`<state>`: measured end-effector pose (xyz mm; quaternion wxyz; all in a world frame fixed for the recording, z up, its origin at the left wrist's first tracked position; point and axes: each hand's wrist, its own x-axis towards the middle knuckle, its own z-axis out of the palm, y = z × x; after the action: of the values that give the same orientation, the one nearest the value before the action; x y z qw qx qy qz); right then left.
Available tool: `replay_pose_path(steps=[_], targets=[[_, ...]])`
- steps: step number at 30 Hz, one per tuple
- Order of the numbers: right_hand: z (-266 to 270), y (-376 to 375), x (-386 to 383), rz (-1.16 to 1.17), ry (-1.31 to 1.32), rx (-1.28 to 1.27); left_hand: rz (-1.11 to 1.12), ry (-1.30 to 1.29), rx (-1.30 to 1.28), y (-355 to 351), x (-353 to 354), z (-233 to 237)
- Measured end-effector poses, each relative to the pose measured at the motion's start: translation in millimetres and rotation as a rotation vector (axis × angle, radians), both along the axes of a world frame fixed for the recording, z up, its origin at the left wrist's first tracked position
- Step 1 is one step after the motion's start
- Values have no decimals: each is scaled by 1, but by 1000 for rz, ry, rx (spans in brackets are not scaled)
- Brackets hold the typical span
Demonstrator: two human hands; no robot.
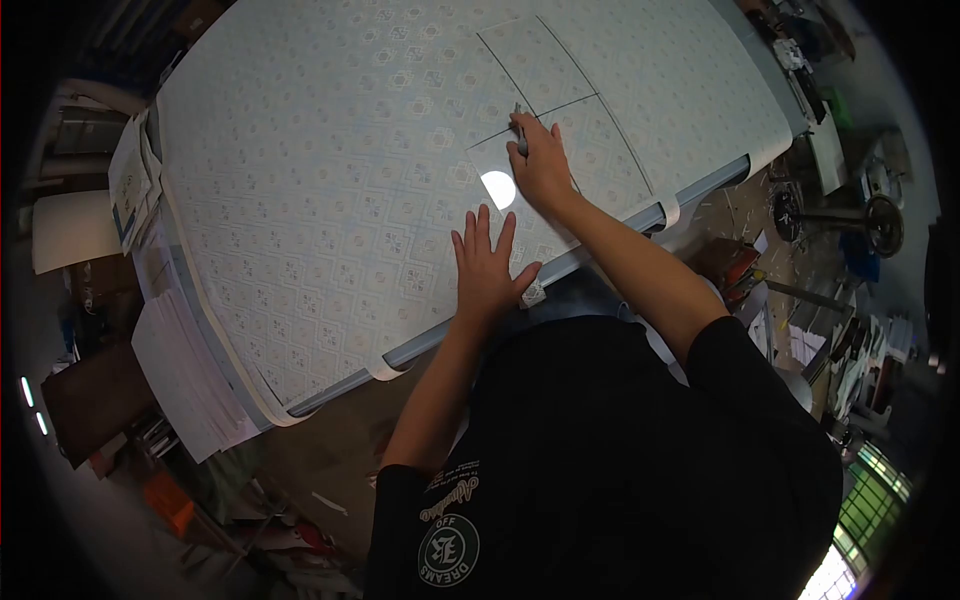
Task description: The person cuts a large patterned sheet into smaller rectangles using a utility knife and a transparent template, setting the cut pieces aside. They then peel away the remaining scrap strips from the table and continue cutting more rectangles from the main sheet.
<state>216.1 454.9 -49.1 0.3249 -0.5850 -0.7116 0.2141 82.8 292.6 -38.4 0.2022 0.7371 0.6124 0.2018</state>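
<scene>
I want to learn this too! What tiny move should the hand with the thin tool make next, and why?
Probably slide the slim dark tool in the right hand slowly along the thin dark line on the pale patterned sheet. Its tip seems to sit right by that line, and the left hand lies flat on the sheet, fingers spread, likely holding it steady.

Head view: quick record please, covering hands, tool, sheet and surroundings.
surface: patterned sheet draped over table
left hand: flat on the sheet near the front edge, fingers spread
right hand: closed on thin tool, type unclear
tool tip: at a dark line drawn on the sheet
light spot: between the hands
left of table: paper stacks
</scene>
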Motion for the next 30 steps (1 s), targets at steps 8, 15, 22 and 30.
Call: replay_pose_path(steps=[8, 15, 22, 30], targets=[[21, 7, 73, 227, 667, -366, 94, 132, -10, 6, 15, 1], [3, -1, 215, 494, -27, -176, 203, 134, 14, 7, 35, 3], [11, -22, 233, 534, -202, -86, 242, 177, -10, 5, 43, 2], [7, -25, 226, 533, -167, -229, 304, 184, -28, 3, 57, 1]])
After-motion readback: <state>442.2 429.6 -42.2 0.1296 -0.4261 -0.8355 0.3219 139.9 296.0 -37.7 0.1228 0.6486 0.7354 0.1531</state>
